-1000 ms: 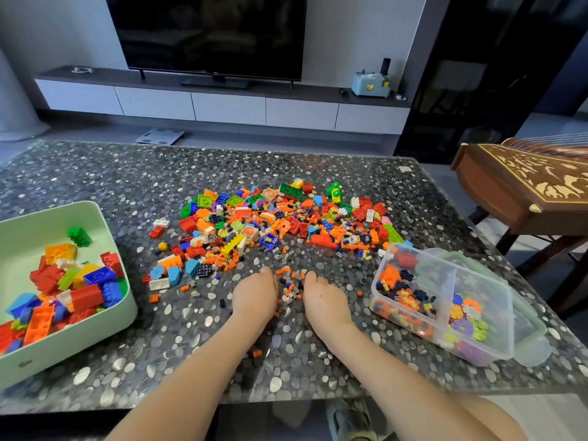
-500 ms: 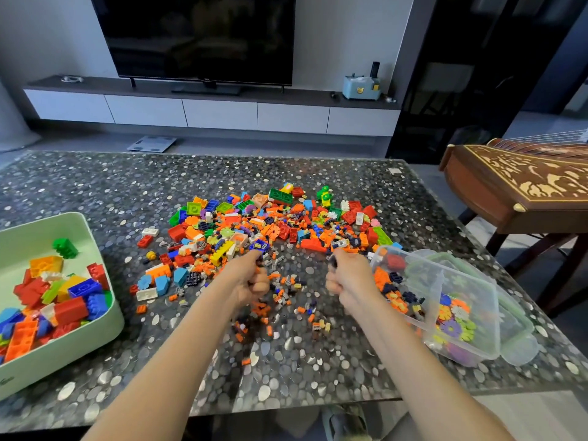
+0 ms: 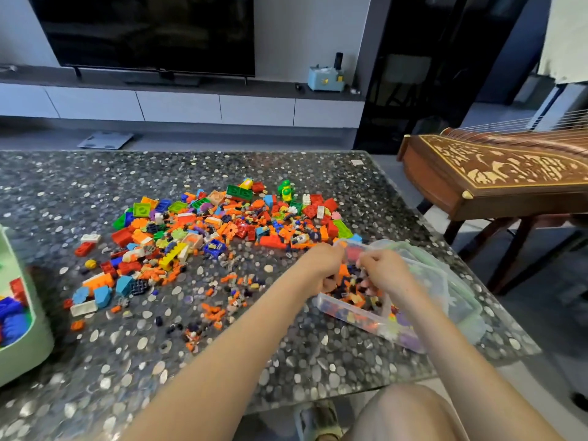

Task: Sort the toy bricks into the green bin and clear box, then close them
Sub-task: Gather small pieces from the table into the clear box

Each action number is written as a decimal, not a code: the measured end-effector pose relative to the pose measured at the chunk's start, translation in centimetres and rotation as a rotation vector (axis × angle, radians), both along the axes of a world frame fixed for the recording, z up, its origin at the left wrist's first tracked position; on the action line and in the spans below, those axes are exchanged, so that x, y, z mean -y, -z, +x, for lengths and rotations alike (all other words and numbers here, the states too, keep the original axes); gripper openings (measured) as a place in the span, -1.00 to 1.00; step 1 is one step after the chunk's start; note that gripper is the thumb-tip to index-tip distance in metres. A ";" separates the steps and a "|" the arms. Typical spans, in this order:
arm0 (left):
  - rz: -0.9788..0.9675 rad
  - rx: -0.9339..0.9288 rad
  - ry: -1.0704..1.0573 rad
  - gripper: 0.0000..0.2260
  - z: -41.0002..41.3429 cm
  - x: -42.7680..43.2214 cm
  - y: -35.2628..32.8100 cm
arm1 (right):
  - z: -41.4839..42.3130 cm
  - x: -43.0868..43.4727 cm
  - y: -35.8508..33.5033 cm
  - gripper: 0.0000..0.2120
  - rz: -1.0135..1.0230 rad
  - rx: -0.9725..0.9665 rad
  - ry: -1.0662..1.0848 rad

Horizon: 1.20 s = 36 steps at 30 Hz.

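A big heap of mixed toy bricks [image 3: 222, 230] covers the middle of the pebble-patterned table [image 3: 127, 361]. Small orange and dark pieces [image 3: 219, 300] trail from it toward me. The clear box [image 3: 445, 281] stands open at the right, with small bricks in its left compartment and flower-shaped pieces in its right one. My left hand [image 3: 321, 268] and my right hand [image 3: 381, 272] hover side by side over the left compartment. The fingers of both curl downward around handfuls of small bricks. The green bin [image 3: 28, 345] at the left edge holds large bricks.
The clear box's green-rimmed lid [image 3: 474, 313] lies beneath and behind the box near the table's right edge. A carved wooden string instrument [image 3: 496, 173] on a stand is just off the table to the right. My knee [image 3: 404, 415] shows below the front edge.
Both hands scooped small bricks from the table in front of the heap, lifted them and moved right. They are now over the clear box's left compartment.
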<state>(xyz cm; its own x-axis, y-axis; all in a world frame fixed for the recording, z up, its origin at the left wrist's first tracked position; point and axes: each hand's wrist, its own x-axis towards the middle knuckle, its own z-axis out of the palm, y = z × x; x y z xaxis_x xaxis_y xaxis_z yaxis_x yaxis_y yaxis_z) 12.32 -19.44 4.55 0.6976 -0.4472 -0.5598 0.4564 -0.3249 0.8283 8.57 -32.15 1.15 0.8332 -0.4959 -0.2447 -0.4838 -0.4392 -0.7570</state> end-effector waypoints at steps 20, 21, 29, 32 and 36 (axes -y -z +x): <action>0.160 0.526 -0.343 -0.77 -0.2 -12.2 1.7 | -5.3 -7.6 -0.4 -0.65 -0.097 0.453 -0.202; 0.259 0.628 -0.345 -0.77 -0.4 -14.2 2.7 | -6.3 -9.1 0.1 -0.64 -0.138 0.409 -0.353; 0.923 0.804 -0.049 -0.35 -3.5 -24.6 10.3 | -4.4 -15.8 8.4 0.17 -0.805 0.134 -0.672; 1.017 0.865 0.094 -0.03 -4.0 -24.7 11.7 | -2.0 -16.6 8.4 0.18 -0.785 0.080 -0.655; 0.907 0.953 0.164 -0.05 -3.2 -24.2 11.8 | 2.1 -16.9 8.1 0.15 -0.783 0.070 -0.677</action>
